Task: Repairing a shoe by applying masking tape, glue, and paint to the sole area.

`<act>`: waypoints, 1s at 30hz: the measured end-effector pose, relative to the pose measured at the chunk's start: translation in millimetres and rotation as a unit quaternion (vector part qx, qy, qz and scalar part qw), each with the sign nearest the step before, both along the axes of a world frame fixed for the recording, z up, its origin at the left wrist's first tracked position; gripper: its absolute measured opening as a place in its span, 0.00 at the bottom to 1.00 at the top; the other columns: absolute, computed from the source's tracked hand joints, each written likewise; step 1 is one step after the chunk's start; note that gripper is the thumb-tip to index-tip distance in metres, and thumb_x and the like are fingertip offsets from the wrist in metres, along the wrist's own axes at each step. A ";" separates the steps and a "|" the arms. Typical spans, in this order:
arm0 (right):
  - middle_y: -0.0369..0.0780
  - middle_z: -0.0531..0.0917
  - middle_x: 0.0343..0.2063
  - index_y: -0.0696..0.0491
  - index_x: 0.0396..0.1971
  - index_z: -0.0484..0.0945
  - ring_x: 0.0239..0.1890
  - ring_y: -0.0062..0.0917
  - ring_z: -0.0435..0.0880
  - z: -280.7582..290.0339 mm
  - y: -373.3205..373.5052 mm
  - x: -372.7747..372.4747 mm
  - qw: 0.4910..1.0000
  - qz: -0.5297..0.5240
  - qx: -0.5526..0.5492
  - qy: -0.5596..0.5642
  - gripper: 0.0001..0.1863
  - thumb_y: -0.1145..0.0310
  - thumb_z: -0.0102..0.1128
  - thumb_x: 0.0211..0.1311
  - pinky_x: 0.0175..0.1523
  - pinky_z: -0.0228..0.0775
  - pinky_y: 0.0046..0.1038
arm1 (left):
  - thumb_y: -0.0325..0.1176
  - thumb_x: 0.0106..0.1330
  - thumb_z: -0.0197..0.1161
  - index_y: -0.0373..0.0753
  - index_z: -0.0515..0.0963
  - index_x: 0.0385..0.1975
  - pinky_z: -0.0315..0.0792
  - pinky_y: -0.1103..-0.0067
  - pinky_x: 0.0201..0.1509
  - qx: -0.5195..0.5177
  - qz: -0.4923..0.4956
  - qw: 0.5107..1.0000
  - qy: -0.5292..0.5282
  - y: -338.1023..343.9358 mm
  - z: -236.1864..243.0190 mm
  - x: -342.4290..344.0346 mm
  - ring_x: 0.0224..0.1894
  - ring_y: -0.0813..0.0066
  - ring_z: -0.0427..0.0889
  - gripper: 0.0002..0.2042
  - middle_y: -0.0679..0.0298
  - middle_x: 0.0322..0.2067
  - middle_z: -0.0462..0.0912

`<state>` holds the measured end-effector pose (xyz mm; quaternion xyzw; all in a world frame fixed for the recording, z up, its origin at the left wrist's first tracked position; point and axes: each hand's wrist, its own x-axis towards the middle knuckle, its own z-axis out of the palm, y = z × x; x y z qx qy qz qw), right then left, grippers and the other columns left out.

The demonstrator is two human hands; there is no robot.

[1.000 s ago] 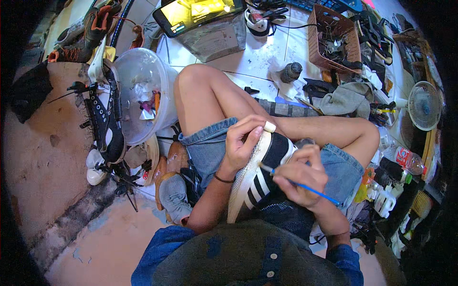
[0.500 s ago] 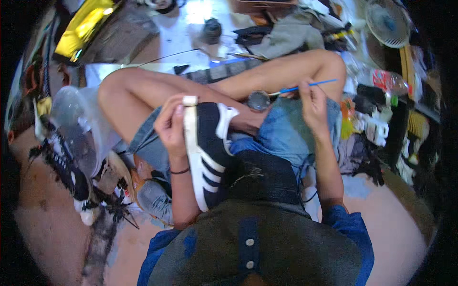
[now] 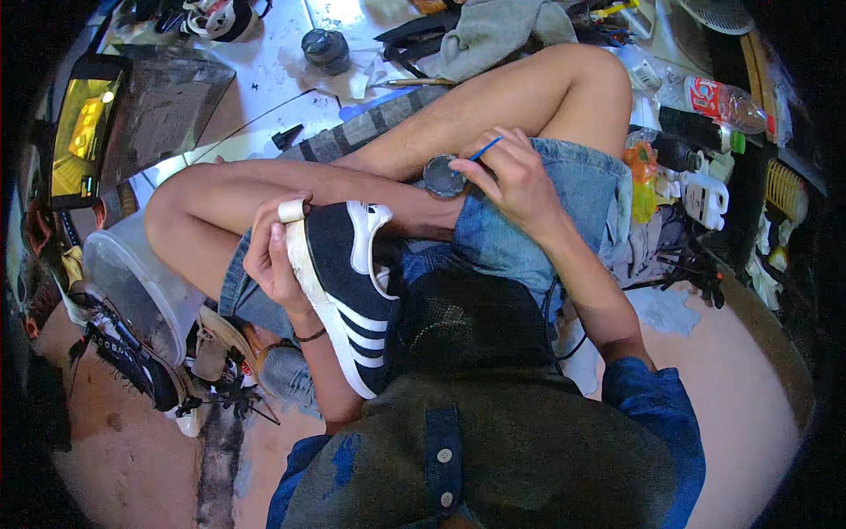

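My left hand is closed around one end of a black sneaker with white side stripes, tilted over my lap. Beside the fingers, a cream sole strip stands away from the upper and curls at its end. My right hand pinches a thin brush with a blue handle. Its bristle end is hidden by the fingers, close to a small round container of dark, glossy content resting by my leg. I cannot tell whether the brush touches the content.
To the left lie a clear plastic tub, a dark laced shoe and a grey shoe. A dark lidded jar stands ahead on the white tiles. Bottles, including a clear one with a red label, crowd the right side.
My right hand has moved left and down toward the round container, turning the brush handle more upright. The sneaker and my left hand sit further left and lower, as the whole view has shifted.
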<state>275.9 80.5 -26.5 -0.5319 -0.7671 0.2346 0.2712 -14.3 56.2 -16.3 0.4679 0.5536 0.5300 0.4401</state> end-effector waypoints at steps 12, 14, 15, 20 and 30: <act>0.41 0.77 0.25 0.58 0.24 0.74 0.31 0.34 0.77 -2.9 3.5 -0.7 0.999 0.028 -0.020 -0.028 0.16 0.61 0.67 0.56 0.38 0.63 0.34 | 0.31 0.69 0.45 0.22 0.77 0.34 0.69 0.71 0.53 -0.004 0.000 1.000 -0.007 0.3 -5.8 -3.9 0.44 0.60 0.79 0.16 0.44 0.40 0.80; 0.42 0.78 0.26 0.58 0.26 0.75 0.32 0.34 0.78 -3.5 3.4 -1.2 0.999 0.029 -0.017 -0.025 0.16 0.61 0.67 0.56 0.38 0.63 0.34 | 0.31 0.68 0.45 0.23 0.77 0.34 0.69 0.71 0.53 -0.010 0.002 1.000 -0.011 -0.1 -6.2 -4.4 0.44 0.60 0.79 0.16 0.44 0.40 0.80; 0.42 0.78 0.26 0.58 0.26 0.75 0.32 0.34 0.78 -3.4 3.4 -1.3 0.999 0.030 -0.017 -0.025 0.16 0.61 0.67 0.56 0.38 0.63 0.34 | 0.31 0.68 0.45 0.23 0.77 0.34 0.69 0.71 0.53 -0.013 0.004 1.000 -0.016 -0.3 -5.8 -4.6 0.44 0.60 0.79 0.16 0.44 0.40 0.80; 0.43 0.79 0.25 0.57 0.26 0.77 0.32 0.34 0.79 -1.5 5.7 -0.2 0.999 0.010 -0.038 0.001 0.13 0.63 0.66 0.58 0.37 0.65 0.34 | 0.31 0.68 0.45 0.23 0.77 0.33 0.69 0.70 0.54 -0.006 0.008 0.999 -0.032 -1.1 -4.4 -6.0 0.44 0.59 0.79 0.16 0.44 0.40 0.81; 0.45 0.78 0.17 0.59 0.22 0.79 0.17 0.36 0.76 11.1 -3.6 3.4 0.989 -0.119 -0.051 0.071 0.14 0.64 0.69 0.57 0.24 0.64 0.34 | 0.30 0.67 0.49 0.23 0.79 0.33 0.70 0.73 0.52 0.047 -0.005 0.998 -0.032 -1.9 1.0 -0.4 0.43 0.63 0.80 0.14 0.48 0.39 0.82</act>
